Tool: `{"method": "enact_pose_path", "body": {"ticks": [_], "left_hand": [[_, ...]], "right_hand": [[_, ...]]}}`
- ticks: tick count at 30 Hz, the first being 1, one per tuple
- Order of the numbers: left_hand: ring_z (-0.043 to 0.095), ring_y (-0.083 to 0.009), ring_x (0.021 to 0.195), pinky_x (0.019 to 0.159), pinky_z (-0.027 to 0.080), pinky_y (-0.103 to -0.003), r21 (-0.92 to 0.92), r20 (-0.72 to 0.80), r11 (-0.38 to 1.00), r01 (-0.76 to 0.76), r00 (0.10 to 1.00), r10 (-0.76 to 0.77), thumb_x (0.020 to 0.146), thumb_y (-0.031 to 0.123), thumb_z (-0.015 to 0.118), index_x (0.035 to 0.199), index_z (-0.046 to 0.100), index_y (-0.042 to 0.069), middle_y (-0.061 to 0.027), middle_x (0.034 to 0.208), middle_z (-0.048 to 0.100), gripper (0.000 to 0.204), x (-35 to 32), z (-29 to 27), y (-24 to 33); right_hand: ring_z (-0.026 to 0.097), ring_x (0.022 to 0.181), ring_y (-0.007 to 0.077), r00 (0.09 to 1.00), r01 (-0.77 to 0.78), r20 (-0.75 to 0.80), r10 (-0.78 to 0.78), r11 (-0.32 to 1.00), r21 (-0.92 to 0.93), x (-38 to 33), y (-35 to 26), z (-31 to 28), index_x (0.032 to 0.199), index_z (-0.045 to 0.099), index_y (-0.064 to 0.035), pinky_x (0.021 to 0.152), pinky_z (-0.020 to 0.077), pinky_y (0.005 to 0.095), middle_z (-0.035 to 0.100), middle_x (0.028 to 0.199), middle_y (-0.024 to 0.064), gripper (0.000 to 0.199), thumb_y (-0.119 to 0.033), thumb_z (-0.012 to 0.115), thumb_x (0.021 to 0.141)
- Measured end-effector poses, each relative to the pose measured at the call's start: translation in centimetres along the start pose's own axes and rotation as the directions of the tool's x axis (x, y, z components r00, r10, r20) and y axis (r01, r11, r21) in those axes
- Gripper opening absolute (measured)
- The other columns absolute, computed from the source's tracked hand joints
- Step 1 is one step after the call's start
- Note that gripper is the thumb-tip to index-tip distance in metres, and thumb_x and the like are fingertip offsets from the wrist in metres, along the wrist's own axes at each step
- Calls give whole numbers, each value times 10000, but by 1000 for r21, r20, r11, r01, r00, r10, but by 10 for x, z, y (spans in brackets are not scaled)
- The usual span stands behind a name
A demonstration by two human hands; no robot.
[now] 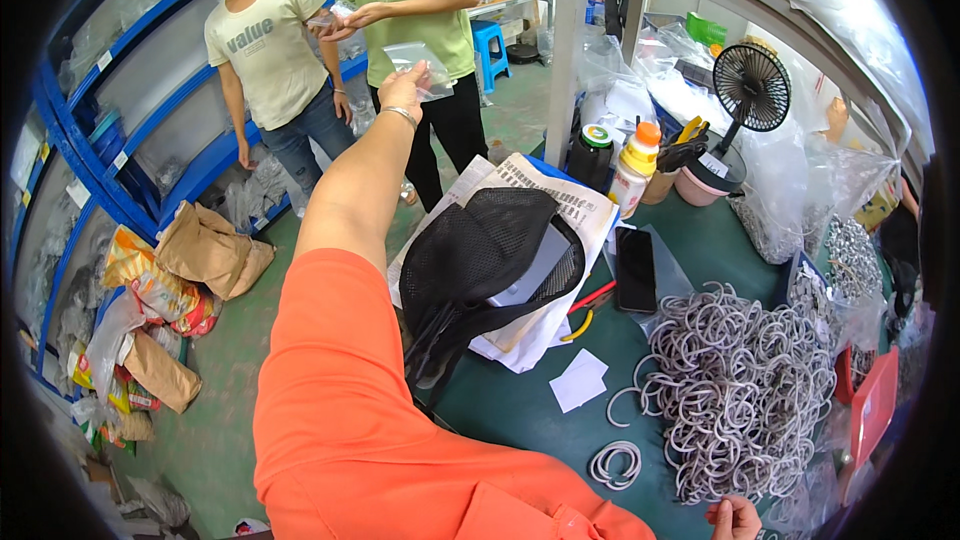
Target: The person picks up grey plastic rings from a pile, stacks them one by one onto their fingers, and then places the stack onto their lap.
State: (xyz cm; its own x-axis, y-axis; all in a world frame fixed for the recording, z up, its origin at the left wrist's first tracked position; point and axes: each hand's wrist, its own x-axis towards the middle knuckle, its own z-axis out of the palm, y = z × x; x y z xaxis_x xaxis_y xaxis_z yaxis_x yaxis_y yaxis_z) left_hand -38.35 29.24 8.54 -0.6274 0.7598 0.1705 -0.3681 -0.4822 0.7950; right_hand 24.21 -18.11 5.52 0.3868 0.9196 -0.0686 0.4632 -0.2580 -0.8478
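Upper centre, the left hand (pixel 402 90) pinches a clear plastic bag (pixel 438 83). Lower right, grey rings (pixel 745 395) heap the counter (pixel 510 422), apparently for easy reach; the right hand (pixel 735 518) curls beside them, grip unclear.

On the green bench (pixel 530 415), grey rings (pixel 740 390) are heaped at four o'clock, white cards (pixel 578 383) laid at five, an orange-capped bottle (pixel 632 175) set at two.

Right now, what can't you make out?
Head view: clear bag, partly hidden by the left hand; contents too small to tell.
Head view: right hand, partly cut off by the lower edge; grip unclear.
Head view: grey slab, partly covered by the black mesh bag.
Head view: rings, the lower ones buried under others.
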Motion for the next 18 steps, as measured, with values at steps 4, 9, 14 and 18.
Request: {"method": "enact_pose_path", "body": {"ticks": [4, 9, 14, 18], "left_hand": [[647, -233, 855, 716, 519, -331, -18, 3, 999, -50, 999, 50, 776, -89, 630, 894, 489, 40, -115, 928, 636, 225, -6, -6, 9], [643, -218, 881, 723, 512, -312, -8, 13, 999, -31, 999, 31, 812, -84, 584, 1037, 511, 65, -94, 971, 647, 279, -16, -10, 21], [638, -196, 864, 738, 503, -309, -56, 63, 998, 16, 998, -13, 852, 20, 614, 1005, 583, 69, -58, 939, 653, 164, -20, -18, 28], [639, -179, 811, 717, 489, -298, -38, 97, 999, 8, 995, -5, 841, 100, 663, 986, 594, 48, -59, 899, 654, 169, -25, -20, 23]], "right_hand": [[567, 705, 93, 1000, 5, 13, -6, 999, 36, 1, -4, 1, 959, 640, 25, 662, 470, 226, 632, 786, 47, 128, -66, 586, 887], [568, 708, 98, 1000, -2, 17, 1, 999, 52, -1, -2, 0, 972, 633, 28, 665, 478, 233, 629, 798, 52, 133, -66, 584, 891], [571, 710, 100, 1000, 9, -3, -9, 996, 90, -2, -2, 0, 958, 632, 25, 665, 479, 233, 627, 793, 52, 118, -56, 578, 892], [569, 708, 97, 1000, 21, -13, -20, 997, 79, -6, 0, -2, 939, 630, 23, 660, 475, 229, 625, 786, 49, 105, -55, 577, 892]]}}
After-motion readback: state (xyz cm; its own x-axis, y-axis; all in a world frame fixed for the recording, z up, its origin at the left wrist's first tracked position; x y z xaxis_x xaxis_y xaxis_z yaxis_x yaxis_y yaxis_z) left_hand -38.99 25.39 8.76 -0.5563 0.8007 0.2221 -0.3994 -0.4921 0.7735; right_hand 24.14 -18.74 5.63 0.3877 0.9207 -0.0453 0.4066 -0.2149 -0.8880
